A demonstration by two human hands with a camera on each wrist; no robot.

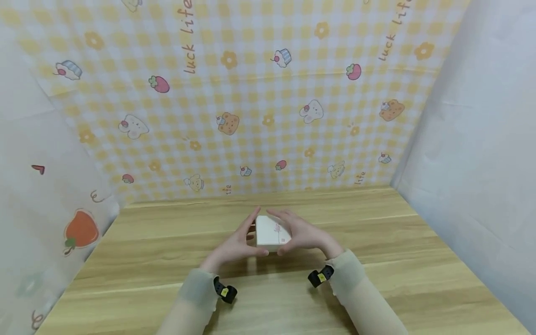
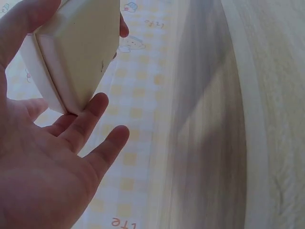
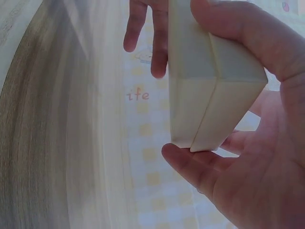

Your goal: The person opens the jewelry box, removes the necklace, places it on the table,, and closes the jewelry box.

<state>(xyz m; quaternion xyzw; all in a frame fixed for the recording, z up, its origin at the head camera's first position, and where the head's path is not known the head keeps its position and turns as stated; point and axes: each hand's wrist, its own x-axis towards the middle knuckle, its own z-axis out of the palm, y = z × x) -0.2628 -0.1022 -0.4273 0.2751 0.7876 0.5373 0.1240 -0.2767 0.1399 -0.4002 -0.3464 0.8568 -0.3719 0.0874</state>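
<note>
Between both hands, held up off the tabletop, is a small white box [image 1: 268,231] with a pink printed figure on its upper face. A thin seam, like a lid line, runs round the box's side [image 3: 217,90] in the right wrist view. My left hand [image 1: 234,247] grips its left end, thumb on the near side and fingertips [image 2: 99,101] at the edge. From the other end my right hand [image 1: 307,234] holds it the same way, thumb [image 3: 233,21] on the near side and fingers at the far side. Left fingers also show past the box in the right wrist view.
A wood-grain table [image 1: 167,242] lies beneath the hands. Behind it hangs a yellow checked cloth [image 1: 259,97] with cartoon prints. Pale sheets [image 1: 481,139] stand along both sides. Each wrist wears a black strap [image 1: 226,293] with a yellow mark.
</note>
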